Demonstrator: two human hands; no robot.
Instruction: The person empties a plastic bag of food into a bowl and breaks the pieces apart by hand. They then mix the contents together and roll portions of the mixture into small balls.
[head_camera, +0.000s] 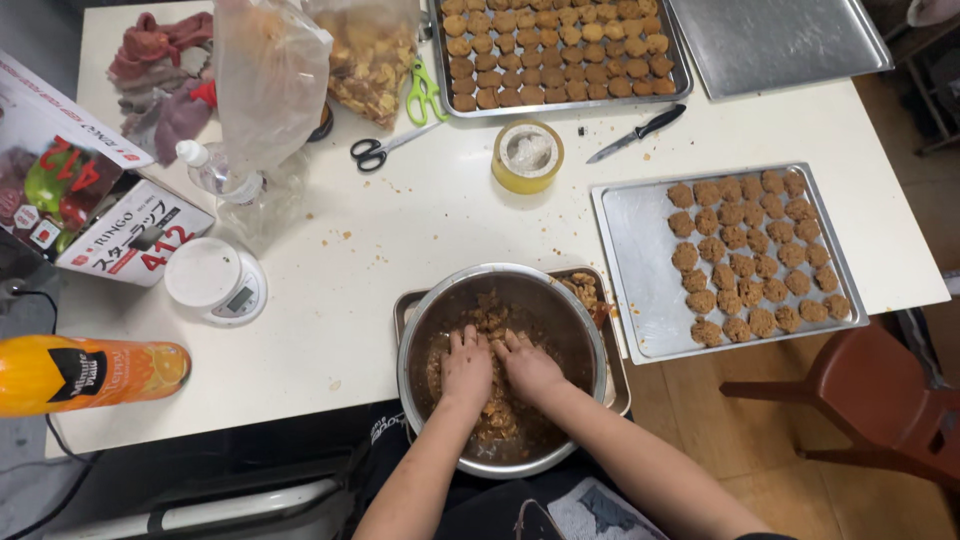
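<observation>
Both hands are down in the steel bowl (585, 325), side by side and touching: the left hand (466, 368) and right hand (529, 366) lie palm down with fingers spread, pressed into the brown mix (490, 318), gripping nothing. The bowl sits on a small tray (402, 306) at the near edge of the tabletop (380, 250), partly overhanging it. Just right, a baking tray (632, 260) holds cookies (745, 265) on its right half; its left half is bare. Left of the bowl stands a scale (215, 280), with open tabletop between. A chair (880, 395) stands off the right corner.
</observation>
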